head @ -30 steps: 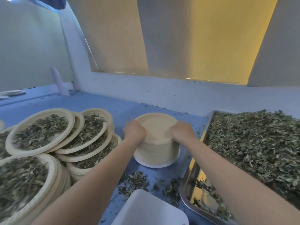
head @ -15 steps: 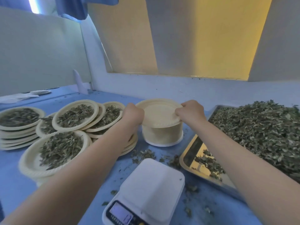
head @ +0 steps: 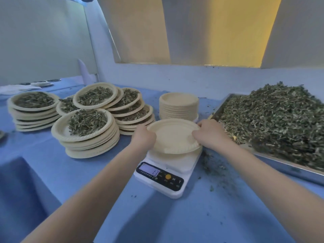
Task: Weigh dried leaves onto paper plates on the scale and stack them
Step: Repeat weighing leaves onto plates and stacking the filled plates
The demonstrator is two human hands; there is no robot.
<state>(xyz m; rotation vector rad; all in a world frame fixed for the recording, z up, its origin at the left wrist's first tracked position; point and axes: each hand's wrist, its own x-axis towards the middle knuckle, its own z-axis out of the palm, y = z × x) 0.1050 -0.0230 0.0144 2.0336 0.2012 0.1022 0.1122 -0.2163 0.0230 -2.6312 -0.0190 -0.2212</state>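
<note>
Bench is covered in a blue cloth (head: 201,216), wrinkled toward the near left edge, backed by a pale wall with a recessed opening (head: 201,30) lit yellow behind two grey panels. Right side: a metal tray (head: 287,166) heaped with loose dried leaves (head: 273,120), its near rim bare and reflective. Left side: several stacks of filled paper plates; the nearest stack (head: 87,135) carries a leaf portion on top, a second stack (head: 33,111) sits further left, and a third cluster (head: 129,109) is fanned unevenly behind. A column of empty plates (head: 178,107) stands at centre back, just beside the tray. White digital scale (head: 168,172) sits at centre front, display lit (digits blurred, reads roughly "13"), orange button to the display's right. One empty paper plate (head: 173,135) is over the scale platform, slightly tilted; whether it rests fully on the platform cannot be told. Left hand (head: 143,138) grips the plate's left rim, fingers curled under and out of sight. Right hand (head: 208,134) pinches the right rim, fingertips over the plate's edge. Leaf crumbs (head: 212,163) are scattered on the cloth between scale and tray.
</note>
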